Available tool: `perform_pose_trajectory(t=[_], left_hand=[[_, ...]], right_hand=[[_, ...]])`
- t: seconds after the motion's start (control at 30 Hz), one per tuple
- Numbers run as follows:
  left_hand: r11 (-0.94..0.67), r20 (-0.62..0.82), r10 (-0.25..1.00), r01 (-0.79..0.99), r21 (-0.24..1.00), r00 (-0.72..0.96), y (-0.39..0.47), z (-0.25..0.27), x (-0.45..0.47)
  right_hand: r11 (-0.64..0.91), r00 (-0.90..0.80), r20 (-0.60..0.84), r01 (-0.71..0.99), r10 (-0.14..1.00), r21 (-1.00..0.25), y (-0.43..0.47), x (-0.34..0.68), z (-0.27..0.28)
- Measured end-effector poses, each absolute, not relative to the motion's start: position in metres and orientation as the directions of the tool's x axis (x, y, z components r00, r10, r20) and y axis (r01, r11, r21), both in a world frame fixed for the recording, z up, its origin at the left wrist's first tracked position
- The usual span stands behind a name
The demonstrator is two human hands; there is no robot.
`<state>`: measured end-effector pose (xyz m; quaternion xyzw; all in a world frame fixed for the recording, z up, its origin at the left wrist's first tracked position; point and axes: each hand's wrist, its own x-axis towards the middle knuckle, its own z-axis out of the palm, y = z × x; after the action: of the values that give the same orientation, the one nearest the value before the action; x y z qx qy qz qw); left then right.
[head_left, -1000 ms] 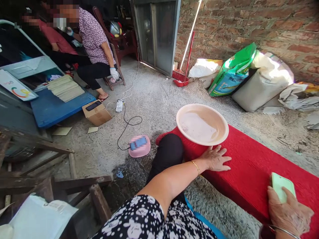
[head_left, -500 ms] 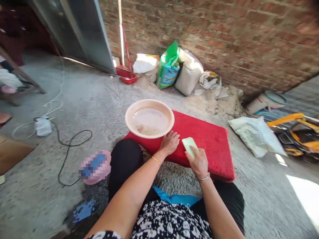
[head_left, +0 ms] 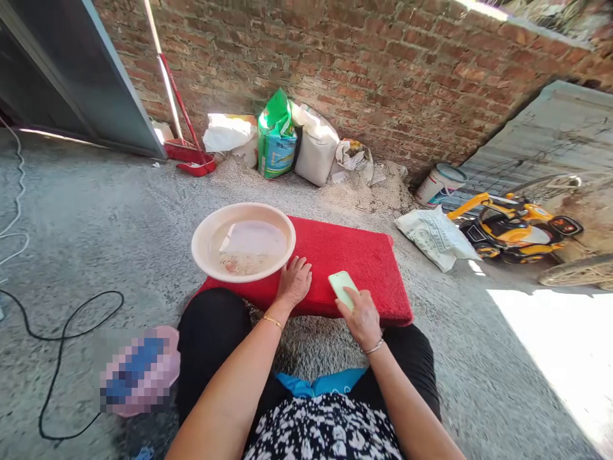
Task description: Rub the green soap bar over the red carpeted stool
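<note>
Right hand grips pale green, apparently plastic block; left hand rests flat, released, on red textured mat beside it.

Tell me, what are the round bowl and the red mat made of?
The basin looks like smooth, glossy plastic: thin, even, cream-pink rim. The red mat looks like fuzzy fabric, perhaps over foam: napped surface, thick soft edges. The left hand rests flat on it.

Unreadable print on the green sack and white sack.
</note>
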<state>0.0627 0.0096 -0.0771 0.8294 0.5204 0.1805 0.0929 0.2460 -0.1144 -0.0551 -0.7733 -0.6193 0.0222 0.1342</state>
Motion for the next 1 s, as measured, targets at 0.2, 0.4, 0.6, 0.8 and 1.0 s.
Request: perform_pose_trajectory(t=[0.2,0.4,0.6,0.8,1.0], left_hand=[[-0.442,0.194,0.896,0.84,0.315,0.399,0.01,-0.074,0.062],[-0.444,0.209,0.894,0.843,0.305,0.395,0.011,-0.075,0.063],[-0.474,0.272,0.873,0.834,0.282,0.404,0.014,-0.08,0.06],[-0.492,0.334,0.857,0.816,0.303,0.392,0.02,-0.087,0.059],[-0.503,0.358,0.845,0.816,0.283,0.397,0.021,-0.09,0.059]], right_hand=[[-0.205,0.227,0.079,0.953,0.971,-0.223,-0.13,0.263,-0.061],[-0.575,0.595,0.04,0.789,0.803,-0.216,-0.174,0.352,-0.059],[-0.34,0.394,0.19,0.903,0.899,-0.262,-0.165,0.301,-0.065],[-0.295,0.341,0.188,0.926,0.921,-0.236,-0.172,0.314,-0.07],[-0.639,0.677,0.139,0.731,0.723,-0.238,-0.205,0.382,-0.062]])
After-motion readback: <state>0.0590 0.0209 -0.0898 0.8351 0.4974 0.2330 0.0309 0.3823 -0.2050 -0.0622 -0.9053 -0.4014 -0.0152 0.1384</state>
